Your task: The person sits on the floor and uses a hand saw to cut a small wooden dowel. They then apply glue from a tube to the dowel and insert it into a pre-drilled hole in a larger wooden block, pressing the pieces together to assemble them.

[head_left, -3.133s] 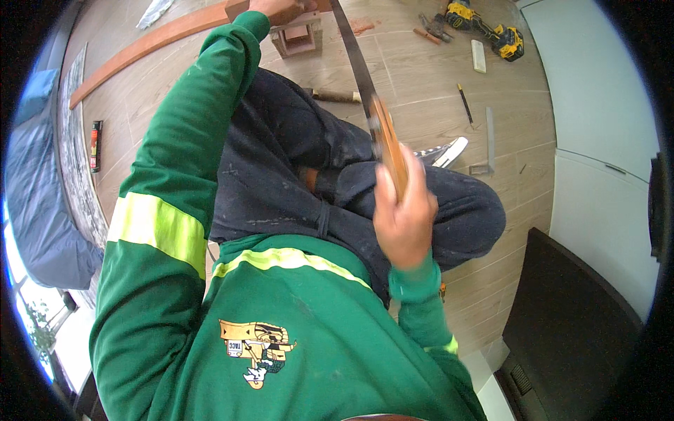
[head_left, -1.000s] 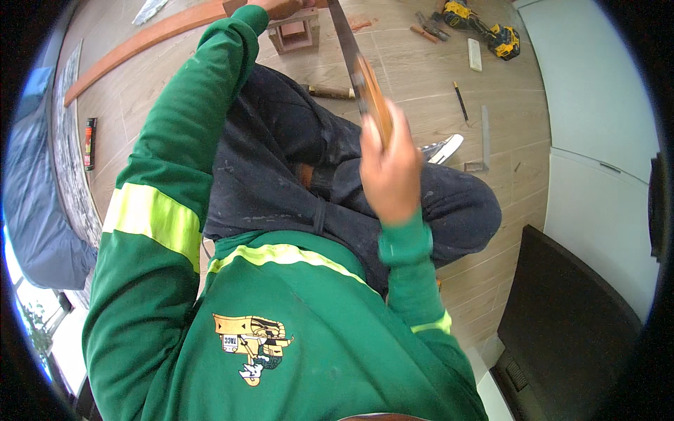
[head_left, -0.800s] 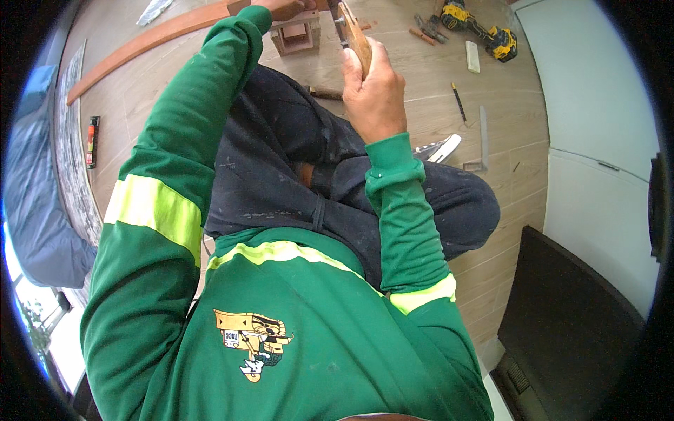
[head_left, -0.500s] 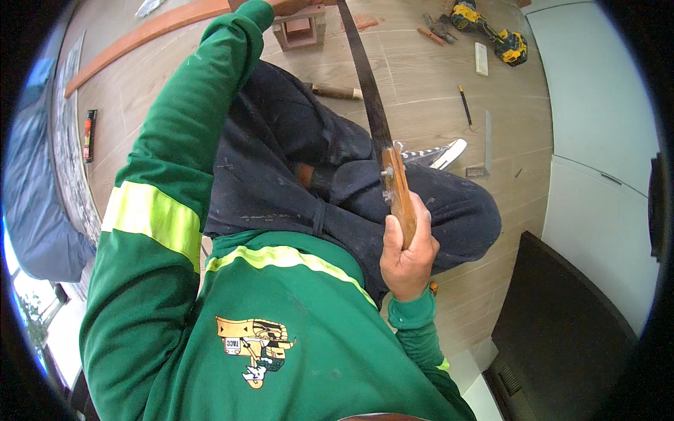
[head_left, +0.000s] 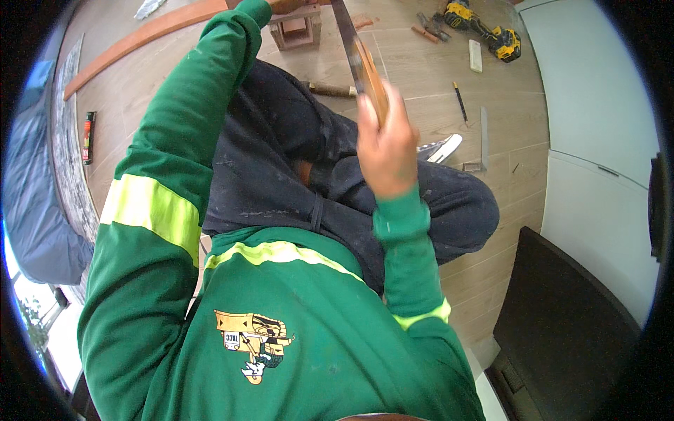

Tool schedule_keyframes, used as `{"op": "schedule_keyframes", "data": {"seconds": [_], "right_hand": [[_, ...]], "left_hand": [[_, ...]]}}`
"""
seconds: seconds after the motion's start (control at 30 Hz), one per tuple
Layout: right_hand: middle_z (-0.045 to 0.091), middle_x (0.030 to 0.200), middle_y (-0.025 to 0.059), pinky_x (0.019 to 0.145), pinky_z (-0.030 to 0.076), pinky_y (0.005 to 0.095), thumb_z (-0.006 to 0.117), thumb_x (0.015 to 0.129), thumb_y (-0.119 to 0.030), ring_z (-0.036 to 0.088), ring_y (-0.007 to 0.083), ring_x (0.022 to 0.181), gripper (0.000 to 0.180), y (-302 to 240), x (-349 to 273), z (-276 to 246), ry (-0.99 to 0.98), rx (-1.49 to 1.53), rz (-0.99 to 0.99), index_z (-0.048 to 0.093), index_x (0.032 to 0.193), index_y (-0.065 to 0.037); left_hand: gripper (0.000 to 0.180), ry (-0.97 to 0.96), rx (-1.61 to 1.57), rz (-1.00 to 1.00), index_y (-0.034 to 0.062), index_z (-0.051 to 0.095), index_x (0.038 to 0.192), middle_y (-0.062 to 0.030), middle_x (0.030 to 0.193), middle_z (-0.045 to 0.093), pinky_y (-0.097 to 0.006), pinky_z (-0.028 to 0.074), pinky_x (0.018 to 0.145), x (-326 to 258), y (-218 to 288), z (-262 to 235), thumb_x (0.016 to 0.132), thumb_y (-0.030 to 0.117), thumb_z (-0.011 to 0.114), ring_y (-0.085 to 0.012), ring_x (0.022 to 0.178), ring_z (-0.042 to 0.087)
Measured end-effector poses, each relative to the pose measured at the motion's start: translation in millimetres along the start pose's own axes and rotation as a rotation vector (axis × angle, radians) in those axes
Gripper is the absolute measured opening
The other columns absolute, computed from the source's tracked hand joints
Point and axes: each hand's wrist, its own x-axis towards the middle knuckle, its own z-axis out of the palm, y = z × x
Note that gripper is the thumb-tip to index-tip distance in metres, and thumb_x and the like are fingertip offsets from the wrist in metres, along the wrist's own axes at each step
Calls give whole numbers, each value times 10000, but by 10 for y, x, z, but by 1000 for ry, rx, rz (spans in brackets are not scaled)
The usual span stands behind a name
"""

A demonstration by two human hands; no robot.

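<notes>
My right hand is wrapped round the wooden handle of a handsaw, slightly blurred. The dark saw blade runs away from me and out past the top edge, to the right of a small wooden box-like stand. My left hand shows only in part at the top edge, over the stand; its fingers are cut off from view. A long reddish-brown plank reaches from the left toward that hand. Where the blade meets the wood cannot be seen.
Beside my crossed legs lie a wooden-handled tool, a pencil and a try square. A yellow-black power tool, a white block and small hand tools lie farther right. White cabinets border the right.
My right hand has pushed the saw forward, away from me and a little left, so less blade shows. My left arm has stayed nearly in place.
</notes>
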Motion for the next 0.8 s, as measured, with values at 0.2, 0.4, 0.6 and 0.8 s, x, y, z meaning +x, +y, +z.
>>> {"op": "schedule_keyframes", "data": {"seconds": [0.2, 0.4, 0.6, 0.8], "right_hand": [[751, 1238, 283, 858, 635, 493, 684, 1079, -159, 788, 440, 1089, 465, -207, -1154, -741, -82, -76, 151, 557, 1485, 28], [751, 1025, 308, 764, 603, 559, 650, 1098, -253, 746, 516, 960, 393, 202, 278, 122, 37, 35, -34, 599, 1398, -3], [736, 971, 331, 750, 584, 594, 650, 1097, -285, 735, 530, 928, 385, 170, 668, 376, 65, 11, -86, 614, 1370, -16], [752, 1095, 295, 782, 620, 516, 688, 1077, -172, 787, 470, 942, 424, -52, -811, -510, -22, -28, 31, 588, 1438, 27]], "left_hand": [[570, 9, -23, 8, 14, 575, 1252, -234, 1257, 648, -542, 473, 1035, 19, 215, 18, 879, 354, 841, -438, 1198, 610], [543, 34, -19, 88, 23, 571, 1202, -230, 1231, 651, -534, 481, 1004, 98, 67, 102, 870, 348, 853, -429, 1170, 624], [554, 63, 9, 45, 28, 572, 1218, -224, 1246, 648, -534, 479, 1015, 42, -32, 77, 873, 356, 855, -435, 1176, 617], [557, -32, -25, -51, 31, 567, 1245, -219, 1235, 636, -548, 475, 1007, -14, 201, -99, 874, 330, 855, -451, 1164, 587]]}}
